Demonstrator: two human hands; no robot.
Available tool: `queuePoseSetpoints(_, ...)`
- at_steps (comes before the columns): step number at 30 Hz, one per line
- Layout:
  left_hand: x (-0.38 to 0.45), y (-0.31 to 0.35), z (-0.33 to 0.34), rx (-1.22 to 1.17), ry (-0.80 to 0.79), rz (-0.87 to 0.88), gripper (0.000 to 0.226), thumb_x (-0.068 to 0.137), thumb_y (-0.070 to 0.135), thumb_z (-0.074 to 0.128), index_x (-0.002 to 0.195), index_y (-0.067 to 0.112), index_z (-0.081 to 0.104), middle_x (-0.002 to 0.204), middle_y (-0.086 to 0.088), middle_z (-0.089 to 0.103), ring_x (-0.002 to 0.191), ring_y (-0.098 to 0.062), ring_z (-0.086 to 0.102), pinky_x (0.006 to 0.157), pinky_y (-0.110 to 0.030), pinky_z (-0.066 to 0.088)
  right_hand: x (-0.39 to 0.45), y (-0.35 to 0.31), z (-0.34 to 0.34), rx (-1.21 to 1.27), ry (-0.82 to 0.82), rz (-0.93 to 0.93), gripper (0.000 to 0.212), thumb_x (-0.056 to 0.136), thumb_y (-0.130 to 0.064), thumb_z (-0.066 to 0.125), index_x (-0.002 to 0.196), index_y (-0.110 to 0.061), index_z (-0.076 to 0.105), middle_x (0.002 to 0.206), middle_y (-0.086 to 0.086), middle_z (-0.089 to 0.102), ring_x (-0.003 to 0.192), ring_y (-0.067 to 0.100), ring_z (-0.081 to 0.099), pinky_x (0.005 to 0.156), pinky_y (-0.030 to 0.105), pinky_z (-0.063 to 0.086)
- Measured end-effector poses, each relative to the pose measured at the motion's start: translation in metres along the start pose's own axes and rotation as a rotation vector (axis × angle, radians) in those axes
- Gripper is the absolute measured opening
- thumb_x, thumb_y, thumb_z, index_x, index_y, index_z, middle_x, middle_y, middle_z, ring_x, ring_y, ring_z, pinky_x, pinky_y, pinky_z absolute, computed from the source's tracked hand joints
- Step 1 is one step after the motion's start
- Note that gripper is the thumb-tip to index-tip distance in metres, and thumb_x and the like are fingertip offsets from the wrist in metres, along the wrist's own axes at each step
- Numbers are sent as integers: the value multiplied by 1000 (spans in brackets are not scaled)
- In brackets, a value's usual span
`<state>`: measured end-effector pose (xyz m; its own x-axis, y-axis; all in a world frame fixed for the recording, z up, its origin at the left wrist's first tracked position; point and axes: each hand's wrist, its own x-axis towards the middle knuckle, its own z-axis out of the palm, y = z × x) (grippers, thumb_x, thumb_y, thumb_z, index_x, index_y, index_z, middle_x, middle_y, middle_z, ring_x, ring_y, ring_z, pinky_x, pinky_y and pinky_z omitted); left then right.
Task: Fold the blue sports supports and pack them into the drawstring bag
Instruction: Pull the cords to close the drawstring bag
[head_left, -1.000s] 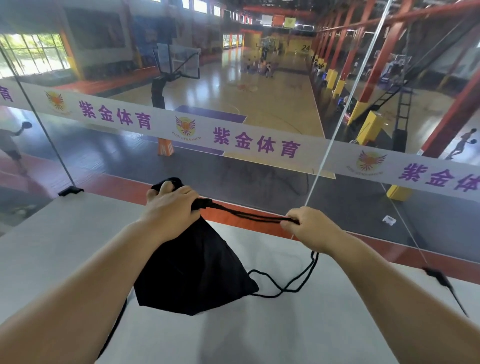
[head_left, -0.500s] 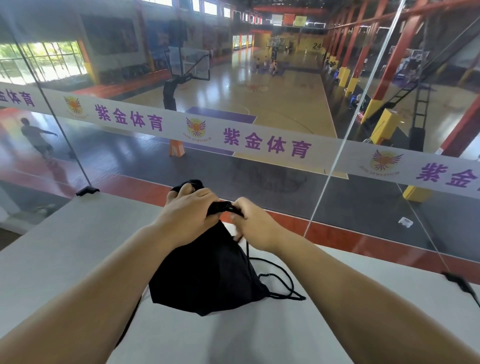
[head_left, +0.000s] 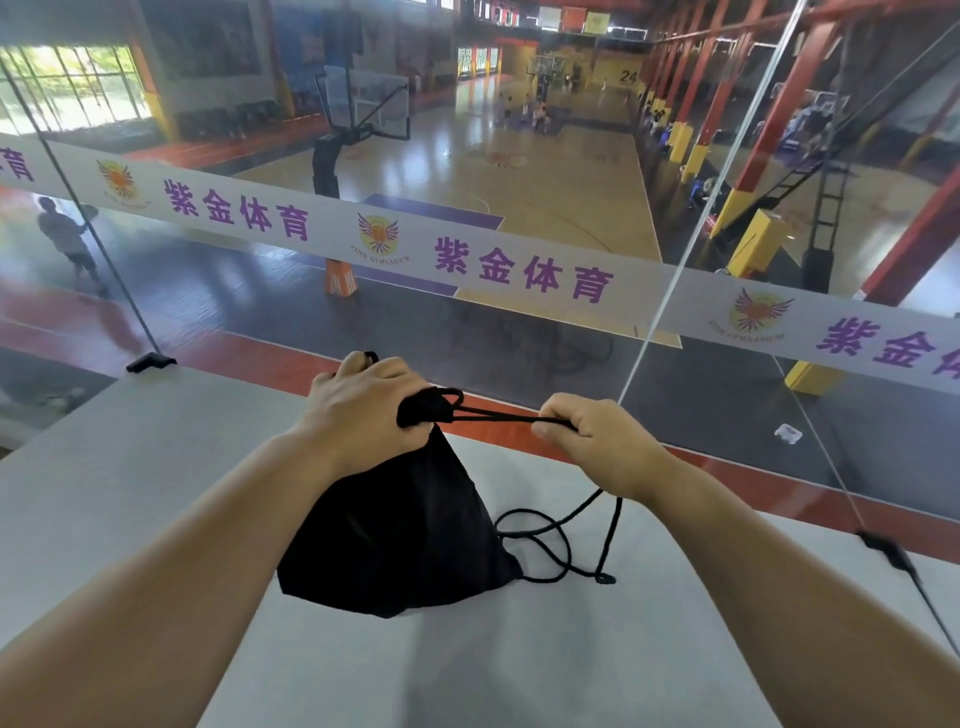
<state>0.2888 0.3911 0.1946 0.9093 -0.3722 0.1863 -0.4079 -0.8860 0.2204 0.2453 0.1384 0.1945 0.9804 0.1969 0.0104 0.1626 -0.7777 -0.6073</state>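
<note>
Basically we're cinching: left hand (head_left: 363, 410), frame centre, is clenched round the gathered mouth of the black drawstring bag (head_left: 400, 535); right hand (head_left: 597, 441), just right of centre, pinches the cords (head_left: 493, 415) pulled taut between both fists. To do it well we'd keep the neck anchored and draw sideways, not up. Bag body sags onto the grey desk (head_left: 156, 467), slack cord loops beside it at lower right. Blue supports not visible, presumably inside.
</note>
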Motion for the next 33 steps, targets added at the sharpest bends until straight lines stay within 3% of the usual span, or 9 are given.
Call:
queuePoseSetpoints(5,-3,-6,-1,-216,-63,17,39,77,55,60,113,42,53,116,18,42,116,-11,39,94,-35,42,0,-4,4,103,66,59,18,94,-36,51,78,-28,55,63,-6,52,54,9,41,56,26,39)
queuePoseSetpoints(11,-12,-27,-16,-310,39,-174,30,89,36,56,117,24,55,114,4,45,103,-16,50,90,-30,41,11,-18,7,80,247,108,14,93,-27,46,98,-29,60,97,-12,60,84,6,56,69,25,44)
queuePoseSetpoints(14,-17,-36,-31,-191,14,-171,17,91,28,55,85,14,62,82,2,51,85,-21,52,69,-27,36,23,-26,7,-26,361,116,21,96,-36,45,96,-25,62,97,-7,61,81,7,56,62,19,40)
queuePoseSetpoints(16,-22,-41,-40,-166,0,-188,33,92,30,54,62,18,49,67,3,47,72,-20,49,58,-26,33,31,-29,7,-54,387,125,23,96,-36,47,96,-22,64,97,-4,62,80,11,57,60,20,39)
queuePoseSetpoints(19,-27,-39,-50,-255,25,-217,35,94,28,51,60,18,50,67,1,54,62,-12,47,55,-20,33,41,-39,15,-55,316,93,24,95,-32,49,104,-20,67,101,0,61,88,15,59,65,21,42)
queuePoseSetpoints(21,-28,-34,-54,-324,38,-238,30,94,25,49,68,12,56,72,-2,58,62,-10,48,56,-20,34,46,-52,24,-47,226,65,27,95,-34,47,114,-25,65,113,1,58,104,18,56,85,30,46)
queuePoseSetpoints(25,-27,-29,-51,-489,15,-233,29,94,22,49,65,19,53,68,2,54,59,-11,47,56,-24,37,49,-87,40,-36,29,-88,46,91,-41,48,136,-31,47,140,-5,45,134,17,30,112,46,29)
queuePoseSetpoints(29,-27,-33,-50,-628,65,-248,30,94,21,50,64,23,54,60,7,50,56,-11,45,61,-28,37,56,-114,65,-204,-64,-159,76,79,-65,54,144,-34,32,149,-8,39,138,17,30,110,52,30)
queuePoseSetpoints(33,-30,-43,-54,-822,113,-292,27,95,19,48,77,7,63,55,6,49,54,-12,41,59,-29,36,68,-120,82,-110,-49,-141,67,72,-64,62,133,-44,45,130,-11,58,120,14,53,99,45,44)
